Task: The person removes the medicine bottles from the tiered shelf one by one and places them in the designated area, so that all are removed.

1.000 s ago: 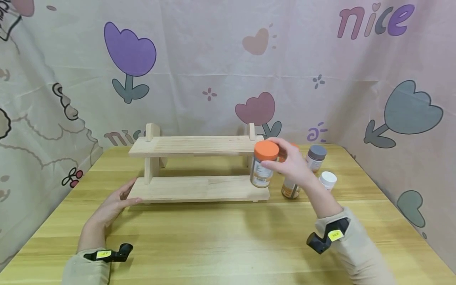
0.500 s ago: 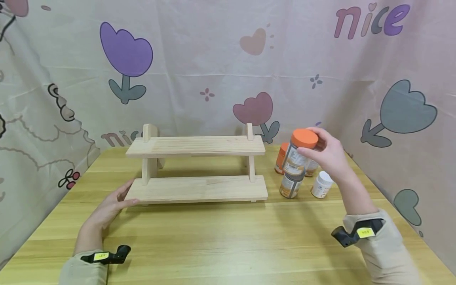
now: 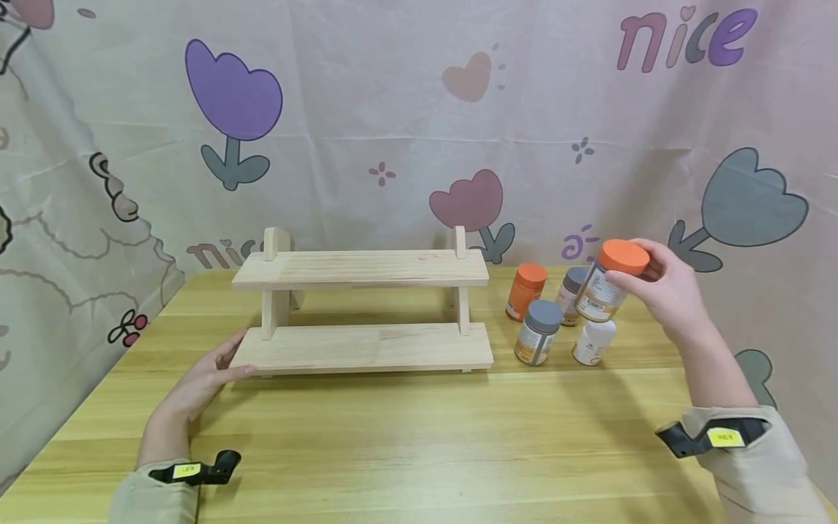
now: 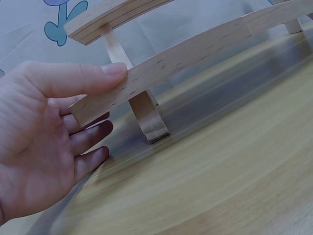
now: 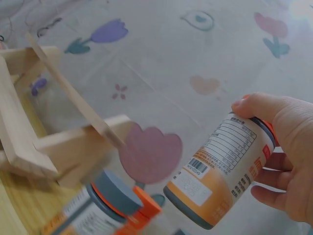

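Left hand (image 3: 204, 377) hasn't moved over the last second: thumb on top of the lower shelf board, fingers straight beneath its left end, bracing the wooden rack (image 3: 361, 348) on the table (image 3: 419, 437).

Right hand (image 3: 661, 287) has changed a lot. A second ago it had the orange-lidded bottle (image 3: 610, 282) over the right end of the lower shelf; now it has carried it right and up, well clear of the rack. Judgement: the bottle is coming off the shelf side toward the group of bottles, not going onto the rack.

Grip: fingers curled round the lid end, thumb on top of the lid rim, bottle body hanging below-left of the fingertips (image 5: 247, 104), tilted, label outward. Held in the air, touching nothing else.

Directly under the held bottle: white bottle (image 3: 593, 340). Left of the fingers, lower: grey-lidded bottle (image 3: 538, 332). Behind those: small orange bottle (image 3: 525, 291), and another grey-lidded one, mostly hidden by the held bottle, probably upright.
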Action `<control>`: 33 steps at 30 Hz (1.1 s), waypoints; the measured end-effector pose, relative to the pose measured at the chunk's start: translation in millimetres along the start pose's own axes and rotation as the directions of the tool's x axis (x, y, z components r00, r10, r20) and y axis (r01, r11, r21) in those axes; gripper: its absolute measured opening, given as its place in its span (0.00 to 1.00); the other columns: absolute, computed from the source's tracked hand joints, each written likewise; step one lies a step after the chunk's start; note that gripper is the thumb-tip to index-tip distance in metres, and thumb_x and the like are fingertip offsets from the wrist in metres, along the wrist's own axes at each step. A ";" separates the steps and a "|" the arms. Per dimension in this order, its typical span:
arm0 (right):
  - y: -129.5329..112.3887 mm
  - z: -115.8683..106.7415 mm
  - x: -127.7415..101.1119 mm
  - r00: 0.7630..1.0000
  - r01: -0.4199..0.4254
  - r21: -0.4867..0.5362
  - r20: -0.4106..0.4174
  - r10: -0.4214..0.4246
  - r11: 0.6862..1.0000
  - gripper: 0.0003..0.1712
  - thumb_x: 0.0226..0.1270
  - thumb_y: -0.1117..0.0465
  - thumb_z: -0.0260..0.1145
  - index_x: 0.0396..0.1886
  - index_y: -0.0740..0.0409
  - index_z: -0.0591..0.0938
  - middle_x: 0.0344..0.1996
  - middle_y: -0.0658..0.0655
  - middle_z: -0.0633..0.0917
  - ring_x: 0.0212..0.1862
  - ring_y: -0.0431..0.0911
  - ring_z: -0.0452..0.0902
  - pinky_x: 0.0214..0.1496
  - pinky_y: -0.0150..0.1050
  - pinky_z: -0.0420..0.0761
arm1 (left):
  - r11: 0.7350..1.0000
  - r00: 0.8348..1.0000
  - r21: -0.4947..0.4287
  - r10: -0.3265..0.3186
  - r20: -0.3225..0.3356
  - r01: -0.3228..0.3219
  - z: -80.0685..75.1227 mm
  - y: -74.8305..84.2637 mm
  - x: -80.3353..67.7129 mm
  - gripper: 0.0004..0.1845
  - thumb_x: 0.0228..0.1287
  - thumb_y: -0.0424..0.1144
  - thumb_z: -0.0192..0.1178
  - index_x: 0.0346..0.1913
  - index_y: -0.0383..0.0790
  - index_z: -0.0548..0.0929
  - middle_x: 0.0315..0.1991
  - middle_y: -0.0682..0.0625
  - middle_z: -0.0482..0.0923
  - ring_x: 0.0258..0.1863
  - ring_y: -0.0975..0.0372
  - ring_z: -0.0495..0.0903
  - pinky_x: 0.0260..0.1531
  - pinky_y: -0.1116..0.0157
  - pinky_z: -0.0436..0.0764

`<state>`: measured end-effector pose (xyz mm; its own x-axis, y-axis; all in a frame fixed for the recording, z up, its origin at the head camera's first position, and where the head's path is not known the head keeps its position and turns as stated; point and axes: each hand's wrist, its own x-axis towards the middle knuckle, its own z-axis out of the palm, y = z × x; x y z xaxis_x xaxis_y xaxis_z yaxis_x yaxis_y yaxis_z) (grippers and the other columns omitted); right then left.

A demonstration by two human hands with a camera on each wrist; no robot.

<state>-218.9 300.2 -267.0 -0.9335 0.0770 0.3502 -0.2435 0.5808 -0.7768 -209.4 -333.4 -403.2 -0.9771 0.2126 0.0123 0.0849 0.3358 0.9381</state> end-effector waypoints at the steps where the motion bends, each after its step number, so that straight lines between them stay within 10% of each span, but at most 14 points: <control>1: 2.8 -3.1 -0.5 1.000 -0.009 -0.006 -0.009 0.009 1.000 0.34 0.60 0.55 0.67 0.65 0.54 0.65 0.50 0.43 0.73 0.46 0.31 0.69 0.42 0.17 0.70 | 1.000 1.000 -0.004 -0.003 -0.002 0.003 0.1 0.3 0.0 0.45 0.63 0.35 0.57 0.71 0.30 0.38 0.71 0.34 0.30 0.68 0.41 0.31 0.65 0.46 0.38; 17: 51.2 -33.8 -5.7 0.982 -0.174 -0.081 -0.085 0.168 0.981 0.41 0.61 0.49 0.64 0.71 0.55 0.58 0.56 0.49 0.69 0.47 0.31 0.64 0.42 0.14 0.68 | 1.000 1.000 -0.010 -0.013 -0.014 0.013 0.0 0.5 -2.9 0.45 0.63 0.35 0.58 0.71 0.30 0.39 0.71 0.34 0.31 0.68 0.41 0.32 0.62 0.40 0.37; 26: 86.9 -32.6 -8.5 0.966 -0.255 -0.140 -0.085 0.245 0.957 0.45 0.63 0.46 0.62 0.70 0.65 0.55 0.61 0.68 0.64 0.49 0.41 0.65 0.60 0.55 0.67 | 0.999 0.999 -0.007 -0.032 -0.024 0.032 -0.4 4.1 -1.4 0.45 0.62 0.35 0.58 0.71 0.30 0.38 0.71 0.34 0.29 0.68 0.40 0.29 0.61 0.38 0.36; 33: 106.2 -25.3 -14.2 0.963 -0.271 -0.159 -0.050 0.266 0.949 0.46 0.64 0.47 0.60 0.68 0.73 0.52 0.61 0.77 0.62 0.54 0.61 0.61 0.58 0.62 0.64 | 1.000 0.999 0.005 -0.021 -0.023 0.021 0.4 4.1 -0.9 0.45 0.62 0.35 0.59 0.71 0.29 0.39 0.71 0.33 0.31 0.68 0.39 0.31 0.62 0.38 0.37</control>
<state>-224.8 381.2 -341.2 -0.9503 0.2693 0.1566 0.0634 0.6593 -0.7492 -208.1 -331.8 -399.6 -0.9830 0.1838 0.0003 0.0648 0.3446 0.9365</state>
